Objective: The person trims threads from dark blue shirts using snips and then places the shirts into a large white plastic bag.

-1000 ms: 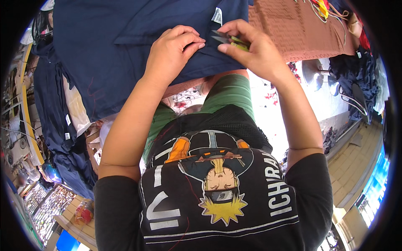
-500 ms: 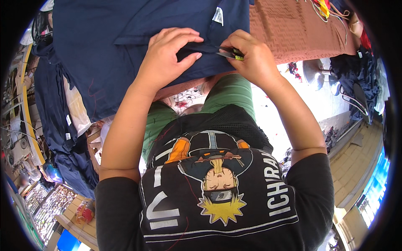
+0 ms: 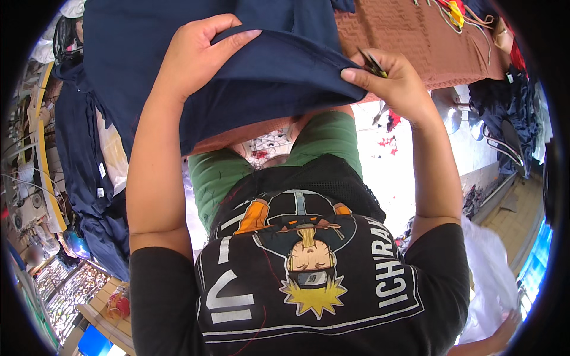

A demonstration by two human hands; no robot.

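Note:
Across the table in front of me lies a navy garment (image 3: 261,77), its near edge lifted and stretched between my hands. My left hand (image 3: 196,56) pinches the raised edge between thumb and fingers. At the garment's right corner, my right hand (image 3: 396,86) grips the cloth with thumb and fingers. The same hand also holds small thread snips (image 3: 373,64) with yellow-green on them, tucked inside the fingers, blades pointing up and away. Whether the blades are apart is hard to see.
A brown patterned cloth (image 3: 409,41) covers the table. More navy garments (image 3: 89,178) hang at the left, and a dark pile (image 3: 504,113) lies at the right. A yellow item with cords (image 3: 456,13) sits far right. Another person's arm (image 3: 496,341) reaches near white sheeting (image 3: 487,273) at lower right.
My hands have moved apart, the left one to the left and up, the right one rightward. The garment's edge is now lifted and stretched. Another person's arm and white sheeting have appeared lower right.

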